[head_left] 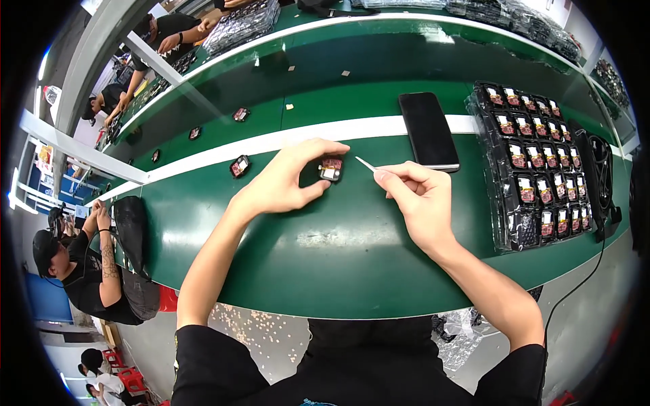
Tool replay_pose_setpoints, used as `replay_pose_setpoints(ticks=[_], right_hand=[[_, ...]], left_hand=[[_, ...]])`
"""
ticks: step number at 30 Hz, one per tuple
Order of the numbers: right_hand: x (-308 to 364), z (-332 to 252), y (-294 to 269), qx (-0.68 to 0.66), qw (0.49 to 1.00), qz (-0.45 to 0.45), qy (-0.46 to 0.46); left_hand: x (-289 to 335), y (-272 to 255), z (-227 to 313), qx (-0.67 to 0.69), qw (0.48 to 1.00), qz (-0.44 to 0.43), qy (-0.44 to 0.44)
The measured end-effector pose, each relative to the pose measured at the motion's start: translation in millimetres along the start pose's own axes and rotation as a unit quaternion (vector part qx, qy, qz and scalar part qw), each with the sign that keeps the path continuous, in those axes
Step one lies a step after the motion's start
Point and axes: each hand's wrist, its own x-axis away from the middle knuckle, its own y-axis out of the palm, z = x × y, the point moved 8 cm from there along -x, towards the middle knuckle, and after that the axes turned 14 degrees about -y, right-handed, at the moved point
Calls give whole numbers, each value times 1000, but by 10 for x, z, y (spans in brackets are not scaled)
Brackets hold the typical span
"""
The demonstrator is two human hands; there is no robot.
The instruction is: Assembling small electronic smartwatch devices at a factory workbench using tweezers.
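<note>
From where I stand, the unit [330, 170] being worked on sits on the green tabletop [325, 271], between the thumb and forefinger of the left hand [284, 177]. That grip is spread in a wide curve around it; whether the thumb touches its edge I can't tell. The right hand [423, 199] has its grip pinched together on a thin pale sliver [366, 164], its tip toward the unit but apart from it.

I'd judge this partway along: the tray [501, 210] at the right is mostly filled with labelled units, though its near left corner shows dark, and I can't make out what is there. One loose unit [240, 166] lies just past the left wrist, with more farther off.

The units are small, dark, rounded squares with red and white faces. The tray looks like glossy black plastic, formed in rows; the phone [430, 128] is a smooth black slab.
</note>
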Motion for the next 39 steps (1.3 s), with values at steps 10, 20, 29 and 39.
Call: replay_pose_setpoints(ticks=[10, 20, 29, 39], right_hand=[[-1, -47, 120, 48, 998, -42, -5], [53, -129, 192, 117, 987, -106, -42], [65, -213, 308, 269, 929, -233, -98], [68, -209, 366, 277, 925, -225, -133]], left_hand=[[400, 69, -88, -11, 996, 87, 4], [468, 152, -82, -28, 996, 81, 30], [444, 210, -112, -16, 999, 34, 22], [439, 203, -109, -24, 999, 33, 26]])
